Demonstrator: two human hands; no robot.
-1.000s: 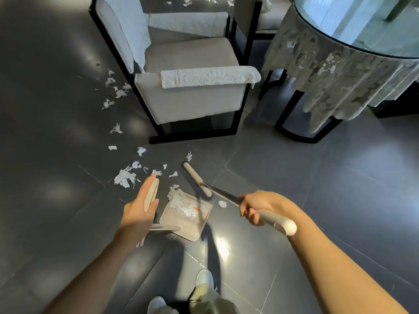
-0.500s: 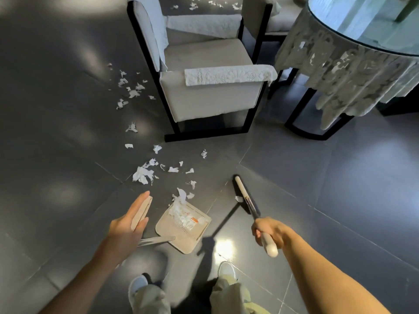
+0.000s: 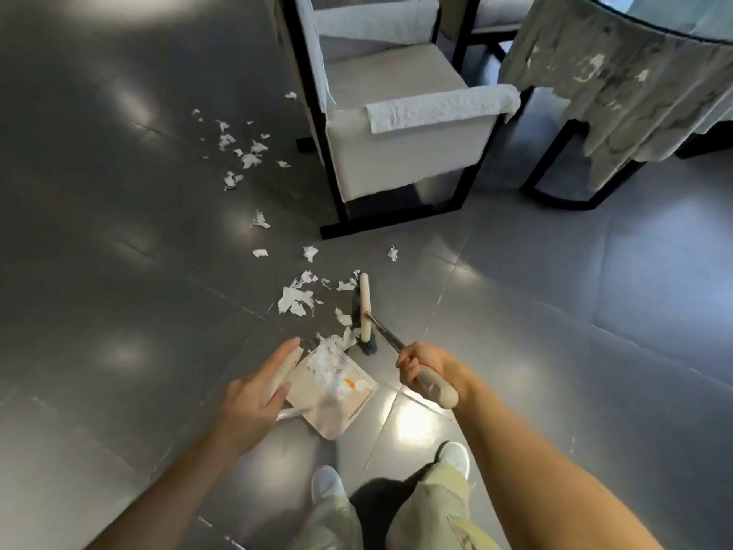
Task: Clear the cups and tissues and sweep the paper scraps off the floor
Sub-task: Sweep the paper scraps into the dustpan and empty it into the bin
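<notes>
We stand on a glossy floor of large dark grey tiles (image 3: 119,311), with pale patches of light reflected across it. Torn white paper scraps (image 3: 295,299) lie in a trail along it, from beside the cream upholstered armchair with a black frame (image 3: 404,160) down towards our feet. A further heap sits in the flat beige plastic dustpan (image 3: 337,414), which rests on the tiles just ahead of our white shoes (image 3: 327,484).

Our left hand (image 3: 254,398) lies with straight fingers along the dustpan's pale upright handle, thumb across it. Our right hand (image 3: 428,367) is clenched round the cream grip of the long-handled broom with a cream head and dark bristles (image 3: 365,307). The head is set on the floor among the nearest scraps, close to the dustpan's mouth.

At upper right stands a round glass-topped table (image 3: 674,17) draped with a pale lace cloth (image 3: 618,93).
</notes>
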